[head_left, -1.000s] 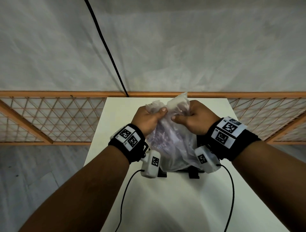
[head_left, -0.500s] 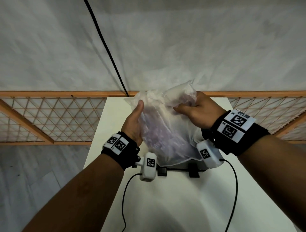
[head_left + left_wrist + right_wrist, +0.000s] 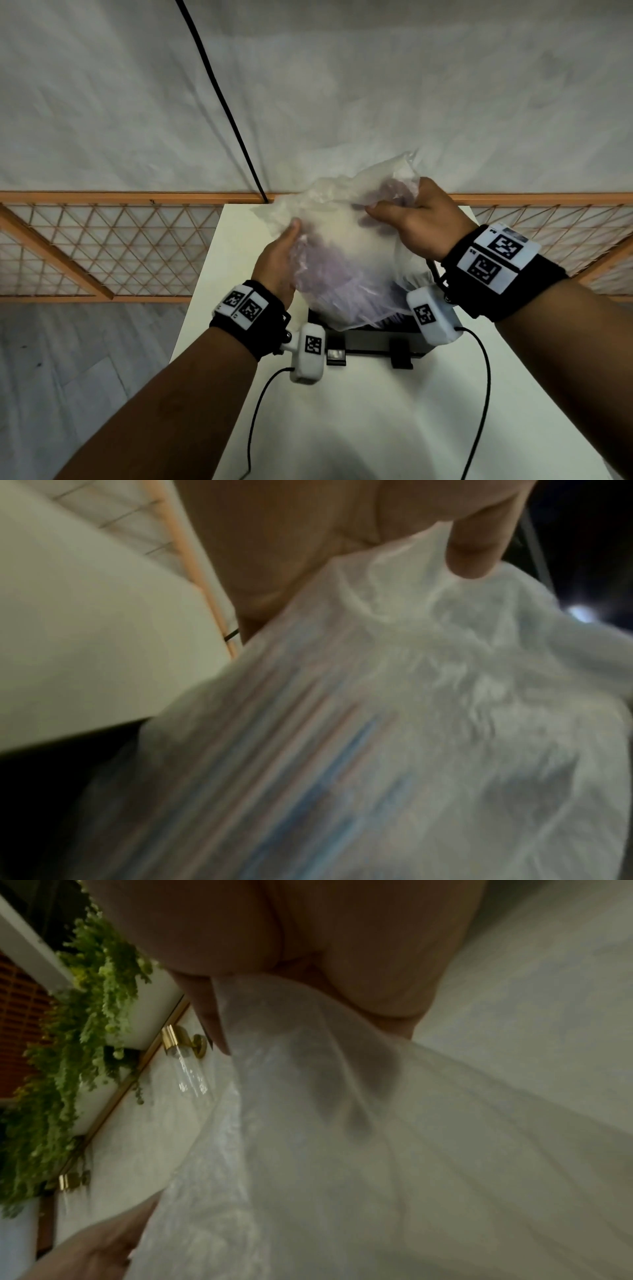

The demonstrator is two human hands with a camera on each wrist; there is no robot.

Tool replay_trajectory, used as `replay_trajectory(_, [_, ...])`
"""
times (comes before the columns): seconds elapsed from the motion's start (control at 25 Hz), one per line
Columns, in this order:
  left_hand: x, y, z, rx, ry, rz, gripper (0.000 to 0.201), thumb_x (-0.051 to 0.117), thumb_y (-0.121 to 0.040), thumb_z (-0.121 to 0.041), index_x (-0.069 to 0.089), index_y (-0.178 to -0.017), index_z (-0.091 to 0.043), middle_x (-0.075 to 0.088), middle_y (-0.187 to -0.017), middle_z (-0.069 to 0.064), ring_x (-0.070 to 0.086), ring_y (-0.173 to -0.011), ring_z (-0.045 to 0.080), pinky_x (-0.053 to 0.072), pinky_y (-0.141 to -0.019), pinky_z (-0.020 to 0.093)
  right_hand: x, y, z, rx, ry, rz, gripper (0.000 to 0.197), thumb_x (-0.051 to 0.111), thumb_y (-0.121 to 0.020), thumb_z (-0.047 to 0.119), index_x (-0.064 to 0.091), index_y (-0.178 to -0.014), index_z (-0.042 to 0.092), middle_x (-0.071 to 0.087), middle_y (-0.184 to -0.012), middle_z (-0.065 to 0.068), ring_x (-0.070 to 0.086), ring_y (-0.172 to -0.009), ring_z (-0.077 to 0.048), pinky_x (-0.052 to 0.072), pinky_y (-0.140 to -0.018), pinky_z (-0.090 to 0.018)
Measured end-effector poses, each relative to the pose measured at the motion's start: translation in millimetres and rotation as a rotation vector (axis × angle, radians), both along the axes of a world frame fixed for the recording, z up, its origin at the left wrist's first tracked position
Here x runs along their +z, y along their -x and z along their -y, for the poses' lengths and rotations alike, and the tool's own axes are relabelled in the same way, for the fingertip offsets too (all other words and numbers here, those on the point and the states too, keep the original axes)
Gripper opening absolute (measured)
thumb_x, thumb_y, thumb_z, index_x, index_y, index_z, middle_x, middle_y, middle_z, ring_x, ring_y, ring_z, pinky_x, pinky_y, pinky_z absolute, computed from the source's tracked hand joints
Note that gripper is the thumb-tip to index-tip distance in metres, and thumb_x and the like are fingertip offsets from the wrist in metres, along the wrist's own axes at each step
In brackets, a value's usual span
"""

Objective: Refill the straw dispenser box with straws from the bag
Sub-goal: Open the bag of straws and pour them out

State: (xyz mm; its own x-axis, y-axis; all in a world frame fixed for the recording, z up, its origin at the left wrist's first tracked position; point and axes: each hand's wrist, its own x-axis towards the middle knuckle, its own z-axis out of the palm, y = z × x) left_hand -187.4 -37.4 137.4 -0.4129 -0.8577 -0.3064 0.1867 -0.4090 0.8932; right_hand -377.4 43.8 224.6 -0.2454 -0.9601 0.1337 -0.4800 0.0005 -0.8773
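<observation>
Both hands hold the bag [image 3: 342, 260] above the box [image 3: 373, 337]: right hand [image 3: 416, 222] grips its top, left hand [image 3: 277, 263] seems to cup its side.

White table [image 3: 376, 421] before you, orange lattice railing [image 3: 113, 246] behind its far edge, grey wall [image 3: 342, 85] beyond, black cable [image 3: 222, 102] slanting down it, green hanging plants [image 3: 85, 1031] and brass wall lamp [image 3: 185, 1042] on your right-wrist view

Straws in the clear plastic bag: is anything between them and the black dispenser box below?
Only the clear plastic bag itself. The striped straws lie inside it, held by the left hand and right hand over the black dispenser box; no straw out yet.
</observation>
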Motion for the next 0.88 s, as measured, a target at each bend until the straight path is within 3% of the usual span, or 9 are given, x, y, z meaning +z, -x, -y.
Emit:
replay_trajectory(0.2, [7.7,-11.1,4.7,0.039,0.009,-0.123,0.051,0.050,-0.094,-0.056,0.066,-0.117,-0.014,0.070,-0.115,0.011,0.067,-0.107,0.029,0.054,-0.091,0.041,19.8,-1.9,-1.0,0.017,0.105,0.094,0.041,0.066,-0.078,0.033,0.070,-0.099,-0.002,0.072,-0.099,-0.024,0.072,-0.090,-0.036,0.054,-0.085,-0.059])
replay_trajectory(0.36, [16.9,-16.4,1.7,0.074,0.040,-0.153,0.060,0.049,-0.092,-0.057,0.063,-0.127,-0.010,0.068,-0.125,0.011,0.064,-0.119,0.027,0.056,-0.087,0.038,24.4,-9.1,-2.8,0.008,0.153,0.132,0.028,0.066,-0.081,0.027,0.073,-0.096,0.005,0.075,-0.097,-0.016,0.073,-0.089,-0.030,0.055,-0.086,-0.057])
replay_trajectory(0.44, [30.3,-16.3,1.7,0.072,0.101,-0.155,0.063,0.053,-0.093,-0.055,0.059,-0.136,-0.009,0.065,-0.134,0.011,0.060,-0.127,0.026,0.056,-0.094,0.041,26.0,-9.0,-1.3,-0.025,0.210,0.142,0.030,0.067,-0.080,0.031,0.073,-0.093,0.005,0.075,-0.095,-0.017,0.073,-0.089,-0.033,0.054,-0.085,-0.059])
replay_trajectory(0.52, [45.7,-15.0,0.9,0.039,0.248,-0.142,0.070,0.063,-0.086,-0.059,0.059,-0.138,-0.012,0.063,-0.138,0.008,0.057,-0.131,0.024,0.043,-0.112,0.047,29.4,-10.5,-1.3,-0.045,0.260,0.146,0.029,0.065,-0.084,0.029,0.072,-0.093,0.002,0.074,-0.095,-0.020,0.073,-0.089,-0.034,0.055,-0.084,-0.059])
replay_trajectory(0.56, [53.5,-14.6,0.8,0.014,0.354,-0.117,0.071,0.066,-0.083,-0.058,0.059,-0.138,-0.015,0.063,-0.139,0.004,0.055,-0.134,0.022,0.038,-0.116,0.048,32.1,-11.3,-1.7,-0.047,0.283,0.152,0.029,0.064,-0.087,0.027,0.071,-0.095,0.000,0.073,-0.095,-0.021,0.073,-0.089,-0.034,0.056,-0.084,-0.058])
replay_trajectory(0.64, [69.9,-13.6,-4.6,-0.120,0.553,-0.017,0.061,0.074,-0.081,-0.044,0.057,-0.135,-0.020,0.064,-0.136,-0.002,0.056,-0.133,0.016,0.041,-0.115,0.042,38.0,-13.2,-3.9,-0.036,0.321,0.144,0.028,0.059,-0.093,0.021,0.068,-0.101,-0.004,0.073,-0.096,-0.018,0.073,-0.089,-0.028,0.058,-0.083,-0.049])
replay_trajectory(0.72, [83.1,-13.5,-12.1,-0.298,0.772,0.204,0.078,0.085,-0.072,-0.045,0.052,-0.137,-0.018,0.063,-0.138,0.000,0.057,-0.131,0.016,0.047,-0.110,0.041,43.3,-17.5,-7.4,0.001,0.358,0.099,0.025,0.055,-0.096,0.016,0.067,-0.104,-0.004,0.072,-0.095,-0.013,0.073,-0.088,-0.019,0.058,-0.079,-0.036])
replay_trajectory(0.8, [90.1,-11.9,-18.1,-0.343,0.990,0.432,0.081,0.088,-0.063,-0.054,0.058,-0.128,-0.017,0.068,-0.127,0.002,0.063,-0.121,0.016,0.052,-0.102,0.043,47.6,-23.1,-10.0,0.067,0.385,0.077,0.023,0.052,-0.098,0.015,0.068,-0.104,0.000,0.072,-0.095,-0.012,0.072,-0.090,-0.020,0.057,-0.078,-0.036])
replay_trajectory(0.88, [96.1,-7.8,-24.5,-0.291,1.078,0.485,0.076,0.085,-0.062,-0.054,0.062,-0.123,-0.016,0.072,-0.116,-0.002,0.068,-0.111,0.013,0.056,-0.095,0.040,51.0,-27.1,-11.6,0.149,0.430,0.080,0.022,0.051,-0.099,0.014,0.068,-0.108,0.002,0.072,-0.099,-0.011,0.071,-0.096,-0.024,0.056,-0.084,-0.040])
